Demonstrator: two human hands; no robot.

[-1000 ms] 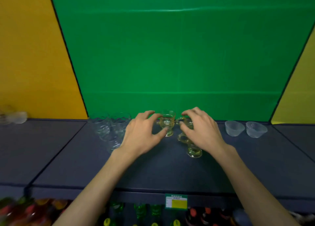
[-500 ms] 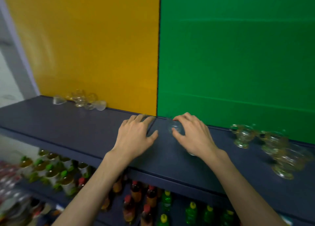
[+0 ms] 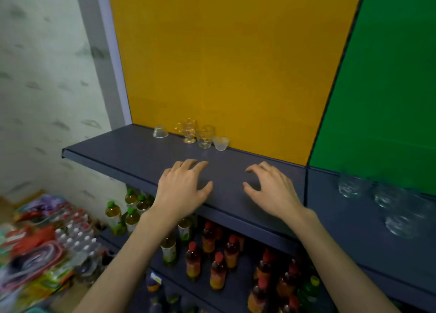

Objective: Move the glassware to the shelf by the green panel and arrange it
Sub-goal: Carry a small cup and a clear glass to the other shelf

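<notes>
Nearest to me, both hands hover over the front part of the dark shelf (image 3: 141,157), holding nothing. My left hand (image 3: 182,190) has its fingers loosely spread and lightly bent, tips close to the shelf surface; whether they touch it I cannot tell. My right hand (image 3: 271,190) is clawed, thumb and fingers curved apart as if shaped for a cup.

Further back, against the yellow panel (image 3: 224,53), stands the glassware left to move: a small clear cup (image 3: 160,131) apart on the left, then an amber footed glass (image 3: 188,131), a clear tumbler (image 3: 205,137) and a frosted cup (image 3: 221,143) close together, possibly touching.

To the right, on the shelf by the green panel (image 3: 389,88), clear glasses (image 3: 350,186) already stand; they are blurred and I cannot count them.

Assessment: the pieces look light, rigid, smooth and breakable. In my judgement the footed glass is top-heavy and best gripped round the bowl, not by its handle or stem. The tumbler and cups suit a thumb-and-finger hold round the wall. Being crowded, one lifted carelessly could knock its neighbour; I would take the outer frosted cup first.
</notes>
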